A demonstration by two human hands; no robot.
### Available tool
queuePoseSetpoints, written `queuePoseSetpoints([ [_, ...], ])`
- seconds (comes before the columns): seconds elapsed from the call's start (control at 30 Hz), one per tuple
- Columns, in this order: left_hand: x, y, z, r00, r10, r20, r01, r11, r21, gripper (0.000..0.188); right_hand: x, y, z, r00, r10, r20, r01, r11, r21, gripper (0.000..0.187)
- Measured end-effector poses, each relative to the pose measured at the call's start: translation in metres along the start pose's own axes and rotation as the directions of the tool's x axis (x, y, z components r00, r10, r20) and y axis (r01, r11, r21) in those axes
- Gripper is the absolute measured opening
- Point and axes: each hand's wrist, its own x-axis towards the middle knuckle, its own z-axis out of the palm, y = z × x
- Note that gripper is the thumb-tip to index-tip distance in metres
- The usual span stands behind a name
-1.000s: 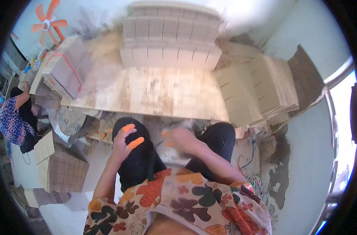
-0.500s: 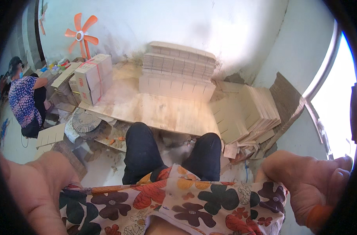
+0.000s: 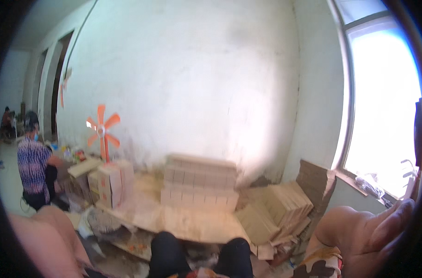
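Both my arms are raised and bent close at the picture's sides. My left hand [image 3: 46,243] is large at the lower left; its fingers are lost beyond the dark rim. At the lower right is my right hand [image 3: 366,236], its visible fingers curled together by the rim; what they grip, if anything, is hidden. Neither hand touches the work things. Beyond my dark-trousered knees [image 3: 164,255] lies a low wooden board [image 3: 178,224]. Slit cardboard pieces [image 3: 199,190] stand stacked upright at its back. More cardboard sheets [image 3: 285,206] lean in a pile at its right.
A strapped carton [image 3: 111,185] stands at the board's left end, before an orange-bladed fan [image 3: 102,132]. Another person [image 3: 34,162] in a patterned top sits further left. A round, dark-topped seat or block [image 3: 104,221] is nearer me. A bright window [image 3: 382,102] fills the right.
My view has tipped upward, so the board, cardboard and fan sit lower and more wall and window show. My flowered shirt has mostly dropped out of sight. Both hands stay raised at the sides.
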Motion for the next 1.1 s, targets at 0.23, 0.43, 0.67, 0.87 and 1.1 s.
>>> queuePoseSetpoints([
  [0.23, 0.012, -0.004, -0.024, 0.999, -0.045, 0.011, 0.045, 0.998, -0.034, 0.031, 0.014, -0.010, -0.030, 0.999, 0.040, -0.021, -0.042, 0.993, -0.107, 0.029],
  [0.43, -0.017, 0.003, -0.030, 0.994, -0.099, 0.055, 0.101, 0.994, -0.041, 0.027, 0.010, -0.009, -0.010, 0.999, 0.052, -0.013, -0.053, 0.995, -0.079, 0.025],
  [0.67, -0.011, 0.005, 0.001, 0.994, -0.074, 0.078, 0.076, 0.997, -0.019, 0.022, -0.006, 0.021, 0.026, 0.999, 0.041, -0.027, -0.043, 0.996, -0.074, 0.021],
  [0.87, -0.029, -0.003, 0.043, 0.990, -0.101, 0.097, 0.107, 0.993, -0.053, 0.018, -0.043, 0.049, 0.068, 1.000, 0.013, -0.027, -0.013, 1.000, -0.028, 0.017],
  [1.1, -0.096, 0.010, 0.116, 0.972, -0.210, -0.109, 0.158, 0.920, -0.359, 0.013, -0.121, 0.118, 0.100, 0.997, 0.017, -0.080, -0.025, 0.994, -0.102, 0.014],
])
